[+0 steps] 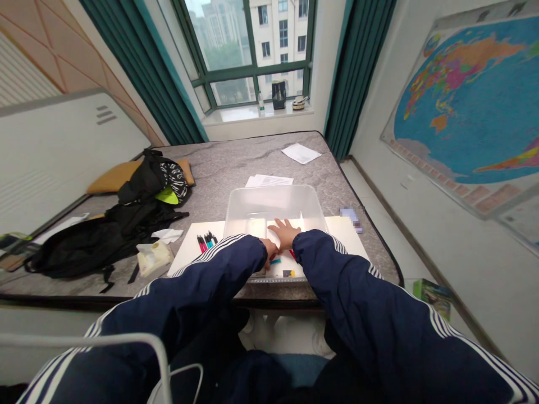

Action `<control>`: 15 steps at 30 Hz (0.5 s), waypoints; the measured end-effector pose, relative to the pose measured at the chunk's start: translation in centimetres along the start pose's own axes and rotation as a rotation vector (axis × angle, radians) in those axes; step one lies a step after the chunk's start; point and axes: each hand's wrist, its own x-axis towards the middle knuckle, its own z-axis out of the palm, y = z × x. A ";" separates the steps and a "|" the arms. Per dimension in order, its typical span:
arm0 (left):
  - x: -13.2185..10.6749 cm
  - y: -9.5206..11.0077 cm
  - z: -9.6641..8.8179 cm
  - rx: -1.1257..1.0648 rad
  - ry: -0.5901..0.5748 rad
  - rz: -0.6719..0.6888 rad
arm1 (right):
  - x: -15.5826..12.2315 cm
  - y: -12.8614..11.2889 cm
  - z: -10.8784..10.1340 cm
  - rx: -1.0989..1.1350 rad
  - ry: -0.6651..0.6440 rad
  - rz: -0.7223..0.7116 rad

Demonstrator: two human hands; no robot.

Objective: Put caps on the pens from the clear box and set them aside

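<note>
A clear plastic bin (pixel 273 193) sits in front of me on a white board (pixel 351 238), and both of my hands reach inside it. My right hand (pixel 286 233) is open over the bin's floor, its fingers spread toward the left. Close beside it, my left hand (pixel 270 251) is bent inward; the sleeve and the other hand partly cover its fingers, so its grip cannot be made out. Small teal (pixel 275 261) and red (pixel 292 255) items lie just below the hands. A yellow-and-dark piece (pixel 288 274) rests near the bin's front edge.
Several pens (pixel 206 242) lie on the board left of the bin. Farther left are a tissue pack (pixel 155 258), a black backpack (pixel 80 241) and a patterned cap (pixel 173 182). Papers (pixel 301 152) lie behind the bin. The mattress edge (pixel 366 207) drops off on the right.
</note>
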 end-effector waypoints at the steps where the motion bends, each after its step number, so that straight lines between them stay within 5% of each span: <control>1: 0.0 0.1 0.0 -0.001 0.002 0.014 | 0.0 0.0 0.1 -0.002 0.016 -0.004; 10: -1.9 -2.0 -1.7 -0.046 0.250 -0.047 | 0.4 0.0 0.2 0.020 0.034 -0.022; 15: -3.7 -1.8 -0.6 -0.040 0.185 -0.109 | 0.2 -0.6 0.1 0.047 0.048 0.013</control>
